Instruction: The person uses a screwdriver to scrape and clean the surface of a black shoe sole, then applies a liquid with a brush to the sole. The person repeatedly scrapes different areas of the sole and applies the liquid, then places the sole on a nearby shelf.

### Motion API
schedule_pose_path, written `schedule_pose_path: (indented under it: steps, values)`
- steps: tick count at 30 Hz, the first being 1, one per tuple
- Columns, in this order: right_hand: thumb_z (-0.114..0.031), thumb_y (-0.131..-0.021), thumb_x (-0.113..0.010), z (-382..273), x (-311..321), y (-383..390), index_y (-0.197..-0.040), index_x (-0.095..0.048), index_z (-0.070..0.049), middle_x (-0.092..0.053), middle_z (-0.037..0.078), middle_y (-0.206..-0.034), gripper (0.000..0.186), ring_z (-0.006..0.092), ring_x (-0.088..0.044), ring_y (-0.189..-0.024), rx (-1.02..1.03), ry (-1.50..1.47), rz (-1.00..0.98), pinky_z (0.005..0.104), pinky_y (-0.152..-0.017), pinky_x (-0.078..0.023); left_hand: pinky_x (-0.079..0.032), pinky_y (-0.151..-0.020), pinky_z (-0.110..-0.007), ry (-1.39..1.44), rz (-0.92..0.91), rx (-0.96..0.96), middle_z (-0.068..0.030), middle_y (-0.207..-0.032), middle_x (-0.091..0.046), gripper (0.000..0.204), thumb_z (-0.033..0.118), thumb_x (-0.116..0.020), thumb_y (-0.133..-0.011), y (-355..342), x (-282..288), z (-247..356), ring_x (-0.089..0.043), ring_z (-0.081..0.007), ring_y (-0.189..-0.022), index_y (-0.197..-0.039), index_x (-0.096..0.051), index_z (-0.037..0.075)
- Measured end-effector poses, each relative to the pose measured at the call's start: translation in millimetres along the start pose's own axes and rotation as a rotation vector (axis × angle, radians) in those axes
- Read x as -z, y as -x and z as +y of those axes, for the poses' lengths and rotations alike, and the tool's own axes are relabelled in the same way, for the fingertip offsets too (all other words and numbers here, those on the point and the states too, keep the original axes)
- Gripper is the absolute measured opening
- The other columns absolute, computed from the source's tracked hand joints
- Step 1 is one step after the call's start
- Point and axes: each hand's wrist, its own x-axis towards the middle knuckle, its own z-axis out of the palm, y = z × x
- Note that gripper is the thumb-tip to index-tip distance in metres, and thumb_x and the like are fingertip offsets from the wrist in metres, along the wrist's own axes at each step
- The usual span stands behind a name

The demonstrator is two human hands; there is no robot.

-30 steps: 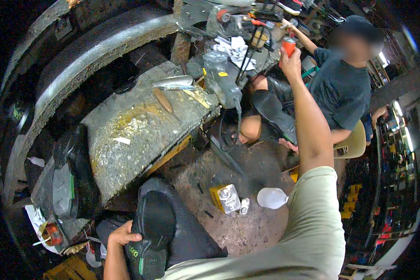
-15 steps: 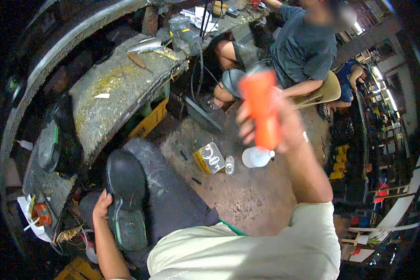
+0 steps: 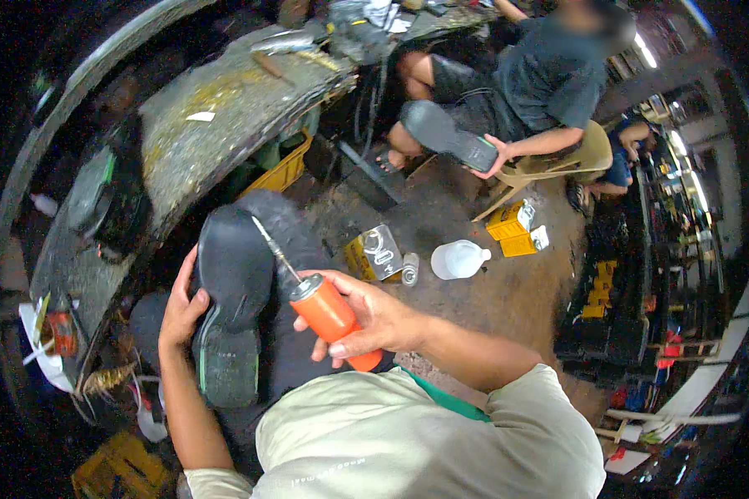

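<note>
Coarse grey counter (image 3: 250, 96) ahead of left hand (image 3: 183, 303). Co-worker (image 3: 549, 79) seated beyond right hand (image 3: 370, 316), ahead and to its right. Black shoe (image 3: 235, 266) sole up, just right of left hand; left fingers and thumb clasp its edge. Translucent plastic jug (image 3: 460, 259) ahead and right of right hand. Orange-handled tool (image 3: 326, 312) in right hand, fingers and thumb wrapped round handle; thin metal shaft (image 3: 275, 248) points over shoe's toe half, contact unclear. Small metal can (image 3: 410, 269) ahead of right hand.
</note>
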Motion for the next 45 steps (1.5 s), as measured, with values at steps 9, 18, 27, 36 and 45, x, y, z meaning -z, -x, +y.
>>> schedule_pose_path:
  steps: [9,18,27,36,45]
  values:
    - [0.004,-0.077,-0.081,21.9,16.0,0.3,-0.159,-0.024,-0.015,-0.063,0.015,-0.124,0.102,0.0217,-0.07,-0.09,-0.12,0.233,0.213,0.0395,-0.076,-0.062,-0.03,-0.121,-0.037,0.344,-0.03,-0.107,-0.0122,-0.154,-0.048,0.1,0.044,-0.087,-0.08,0.2,4.7,-11.8,-0.044,-0.0228,-0.143,-0.157,-0.039,0.001]
    - [-0.01,-0.086,-0.081,19.8,22.9,-21.4,-0.131,-0.051,-0.01,-0.059,0.002,-0.103,0.053,0.01,-0.059,-0.086,-0.088,1.048,0.31,0.0265,-0.077,-0.052,-0.033,-0.12,-0.037,0.42,-0.033,-0.066,-0.0126,-0.152,-0.051,0.107,0.038,-0.092,-0.074,-2.3,13.7,-23.6,-0.048,-0.0229,-0.14,-0.156,-0.039,-0.002]
    - [-0.036,-0.09,-0.079,22.9,-2.0,-60.3,-0.118,-0.063,-0.009,-0.066,0.011,-0.08,0.042,0.0226,-0.066,-0.077,-0.1,1.24,0.313,0.0378,-0.071,-0.053,-0.036,-0.118,-0.036,0.478,0.033,-0.047,-0.0109,-0.148,-0.056,0.099,0.029,-0.091,-0.076,0.7,13.1,-34.1,-0.052,-0.021,-0.135,-0.157,-0.04,0.001]
    - [-0.036,-0.091,-0.077,23.7,-11.0,-73.0,-0.11,-0.062,-0.009,-0.068,0.018,-0.081,0.037,0.0366,-0.071,-0.077,-0.217,1.278,0.383,0.0466,-0.069,-0.055,-0.037,-0.117,-0.036,0.404,0.056,-0.038,-0.0108,-0.147,-0.057,0.097,0.031,-0.09,-0.076,-1.0,8.5,-34.5,-0.054,-0.0209,-0.134,-0.155,-0.042,0.001]
    - [-0.028,-0.091,-0.077,33.2,-6.8,-77.9,-0.106,-0.06,-0.006,-0.065,0.017,-0.074,0.032,0.0324,-0.068,-0.068,-0.03,1.418,0.394,0.0403,-0.064,-0.051,-0.038,-0.116,-0.036,0.37,0.083,-0.037,-0.0117,-0.147,-0.056,0.098,0.033,-0.091,-0.076,-0.3,6.5,-31.3,-0.054,-0.0208,-0.133,-0.155,-0.043,-0.001]
